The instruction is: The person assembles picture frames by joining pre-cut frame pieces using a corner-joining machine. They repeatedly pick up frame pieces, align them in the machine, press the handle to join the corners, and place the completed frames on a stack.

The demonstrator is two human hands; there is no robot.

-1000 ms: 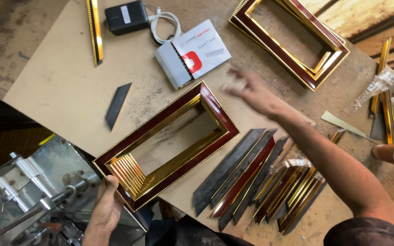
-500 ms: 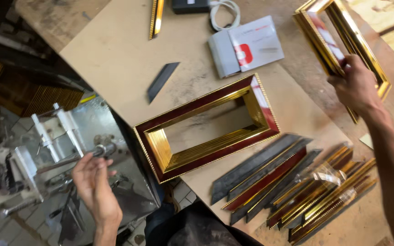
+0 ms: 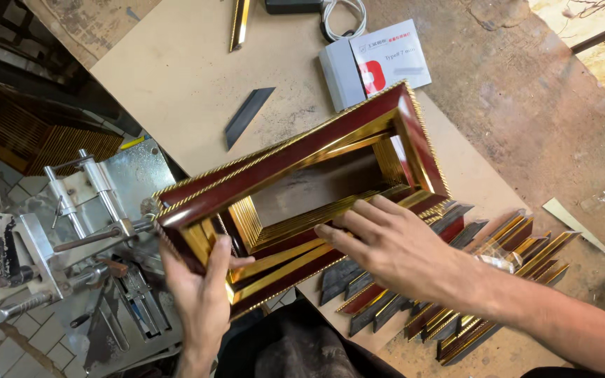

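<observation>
A person holds two stacked picture frames over a tan board [image 3: 176,77] on a workbench; the upper frame [image 3: 295,150], dark red with gold beaded edging, lies tilted across the lower frame [image 3: 281,269] of the same colours; the left hand [image 3: 204,297] grips the near corner of the stack, thumb on top and fingers curled beneath, closed on the moulding; the right hand [image 3: 393,245] lies flat along the stack's near long side, fingers spread and pressing down on the gold inner lip, palm not wrapped around anything; beyond the frames, a white and red box [image 3: 379,66] lies on the board beside a coiled white cable [image 3: 341,17]; a short dark offcut [image 3: 246,115] with mitred ends lies on the board to the left of the frames' far side; a gold moulding strip [image 3: 239,24] lies farther off at the board's top edge; on the near right of the frames, a row of mitred moulding pieces [image 3: 470,280] fans out under the right forearm; to the frames' left stands a grey metal clamping machine [image 3: 71,231], with a stack of gold mouldings [image 3: 36,133] beyond it.
</observation>
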